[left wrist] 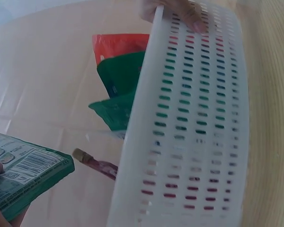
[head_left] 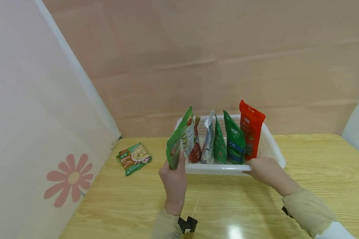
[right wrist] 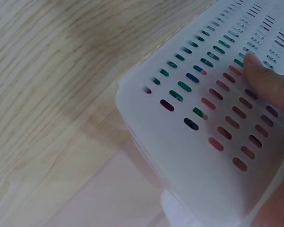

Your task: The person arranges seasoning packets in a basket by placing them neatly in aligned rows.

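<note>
My left hand [head_left: 174,181] pinches a green food packet [head_left: 179,141] with a barcode on its back, held upright at the left end of a white perforated plastic basket [head_left: 218,170]. The right hand [head_left: 264,169] grips the basket's front rim near its right corner; in the right wrist view its thumb [right wrist: 265,80] lies on the outer wall. Inside the basket stand a red bag [head_left: 252,127], a dark green pouch [head_left: 234,141], another green pouch [head_left: 219,142], a whitish packet [head_left: 208,141] and a red bottle-like item [head_left: 195,154] with a tan cap.
Left of the basket, a green and brown food packet [head_left: 134,159] with a picture of food lies flat on the wooden table [head_left: 131,205]. A pinkish sheet [head_left: 203,66] hangs behind, and a pale sheet with a red flower [head_left: 73,177] flanks the left side.
</note>
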The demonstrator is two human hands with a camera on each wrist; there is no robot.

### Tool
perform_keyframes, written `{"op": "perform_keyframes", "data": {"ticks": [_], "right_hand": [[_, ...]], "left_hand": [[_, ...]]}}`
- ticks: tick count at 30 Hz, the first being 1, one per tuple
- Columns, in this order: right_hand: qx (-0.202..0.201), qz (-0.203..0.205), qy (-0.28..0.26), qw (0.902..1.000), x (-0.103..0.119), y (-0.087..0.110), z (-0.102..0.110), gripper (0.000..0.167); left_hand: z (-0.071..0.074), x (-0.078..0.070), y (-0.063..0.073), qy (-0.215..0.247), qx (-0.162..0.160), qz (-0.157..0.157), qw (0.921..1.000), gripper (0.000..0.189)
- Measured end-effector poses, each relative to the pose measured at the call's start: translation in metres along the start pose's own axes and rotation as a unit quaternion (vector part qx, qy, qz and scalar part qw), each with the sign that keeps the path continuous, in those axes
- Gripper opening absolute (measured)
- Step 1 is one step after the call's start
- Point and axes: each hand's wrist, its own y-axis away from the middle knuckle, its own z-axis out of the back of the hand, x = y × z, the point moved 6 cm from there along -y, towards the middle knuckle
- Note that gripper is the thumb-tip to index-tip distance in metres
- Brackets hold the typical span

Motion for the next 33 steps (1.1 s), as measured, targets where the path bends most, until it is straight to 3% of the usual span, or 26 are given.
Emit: {"op": "perform_keyframes", "data": {"ticks": [5,10,23,27,33], "right_hand": [[0.005,-0.005,-0.004,1.0,0.001,0.0,0.002,0.024],[0.009,-0.012,-0.01,0.9998,0.001,0.001,0.004,0.028],[0.012,-0.012,-0.011,0.9998,0.002,0.0,0.002,0.028],[0.02,-0.019,-0.014,0.9995,0.002,0.0,0.001,0.026],[0.015,-0.017,-0.01,0.9997,0.002,0.0,0.001,0.024]], "left_hand": [[0.005,0.012,-0.006,-0.006,-0.001,0.028,0.9996,0.027],[0.002,0.016,-0.016,-0.01,0.023,0.042,0.9988,0.03],[-0.023,0.043,-0.046,-0.085,0.082,0.089,0.989,0.033],[-0.032,0.048,-0.055,-0.123,0.096,0.087,0.984,0.03],[-0.046,0.061,-0.063,-0.152,0.121,0.122,0.9733,0.026]]}}
